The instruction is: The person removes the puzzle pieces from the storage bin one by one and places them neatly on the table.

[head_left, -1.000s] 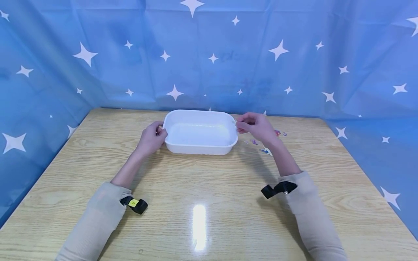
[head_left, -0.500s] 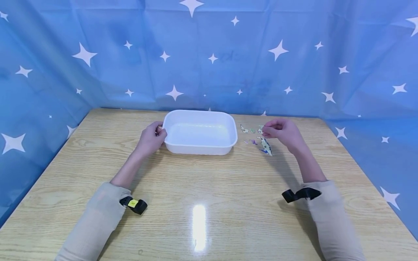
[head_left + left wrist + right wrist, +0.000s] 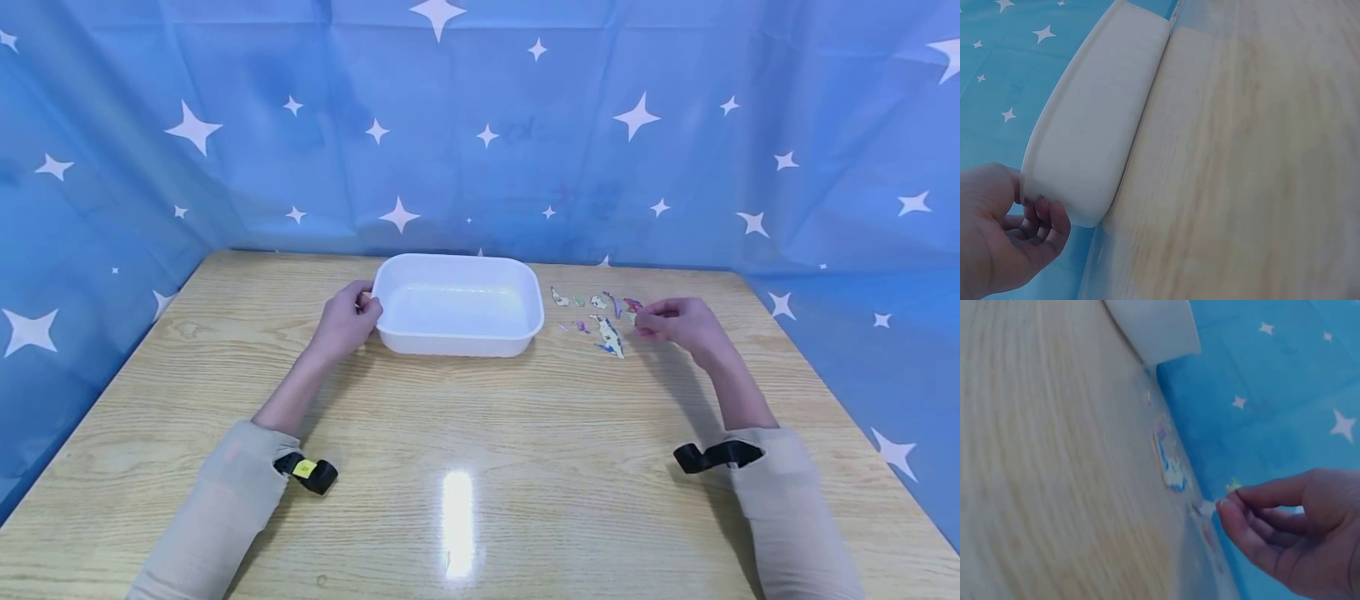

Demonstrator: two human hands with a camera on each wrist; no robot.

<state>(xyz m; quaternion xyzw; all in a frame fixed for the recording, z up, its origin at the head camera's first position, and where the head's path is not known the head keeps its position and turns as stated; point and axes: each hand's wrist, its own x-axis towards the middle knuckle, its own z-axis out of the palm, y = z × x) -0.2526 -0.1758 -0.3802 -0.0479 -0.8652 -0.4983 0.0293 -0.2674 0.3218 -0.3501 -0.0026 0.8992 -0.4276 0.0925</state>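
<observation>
A white rectangular plastic basin [image 3: 459, 343] stands near the back of the table. At its left end my left hand [image 3: 347, 321] grips the rim, with the fingers curled against the outer wall in the left wrist view. To the right of the basin lie several small flat cutouts, like stickers, among them a larger pale one with blue edges [image 3: 609, 336], a purple one [image 3: 582, 327] and a red one [image 3: 632, 305]. My right hand [image 3: 682, 323] pinches a small yellow-green flat cutout [image 3: 1234, 485] between thumb and fingertips, just beyond the right end of the group.
The wood-grain table [image 3: 375, 467] reaches back to a blue cloth [image 3: 480, 167] with white stars, which hangs behind it and at both sides. A bright light reflection [image 3: 458, 521] lies on the tabletop in front. Black wrist cameras [image 3: 717, 457] sit at the sleeve cuffs.
My right hand has moved from the basin's right rim rightward along the cutouts, uncovering several of them. A yellow-green cutout now shows at its fingertips. My left hand and the basin stay put.
</observation>
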